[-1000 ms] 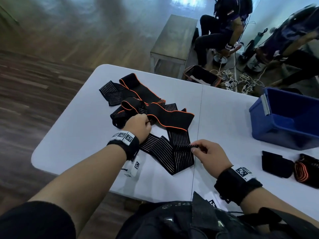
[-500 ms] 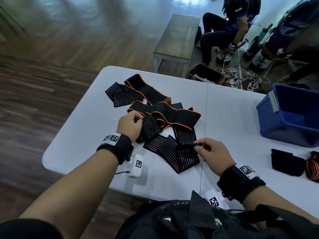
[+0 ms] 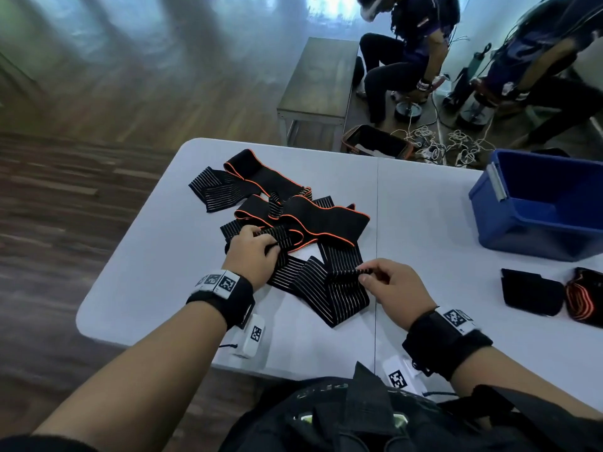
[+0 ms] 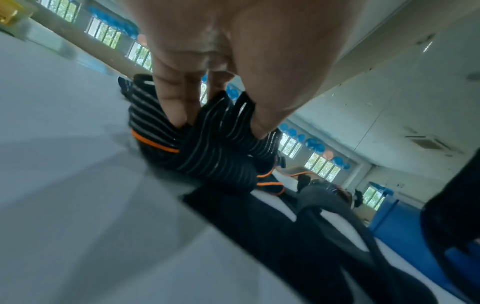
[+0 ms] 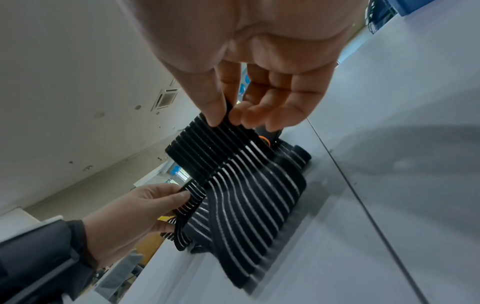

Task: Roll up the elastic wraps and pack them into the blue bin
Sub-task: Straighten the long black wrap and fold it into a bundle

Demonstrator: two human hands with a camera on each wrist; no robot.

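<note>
Several black elastic wraps with white stripes and orange edging lie tangled (image 3: 293,216) on the white table (image 3: 146,272). My left hand (image 3: 251,254) grips a bunched striped stretch of wrap (image 4: 215,135) near the pile's front left. My right hand (image 3: 375,275) pinches the end of the striped wrap (image 5: 223,148) between thumb and forefinger, held just above the table. The blue bin (image 3: 541,203) stands open at the right. A rolled orange-edged wrap (image 3: 584,298) and a black folded piece (image 3: 532,291) lie in front of the bin.
Two people sit beyond the table's far edge by a wooden bench (image 3: 319,83), with cables and a dark basket (image 3: 375,141) on the floor. Small white tagged devices (image 3: 253,334) hang near the table's front edge.
My left hand has drawn the striped wrap back toward me out of the pile. The right hand keeps its pinch on the wrap's end. The head view has shifted slightly.
</note>
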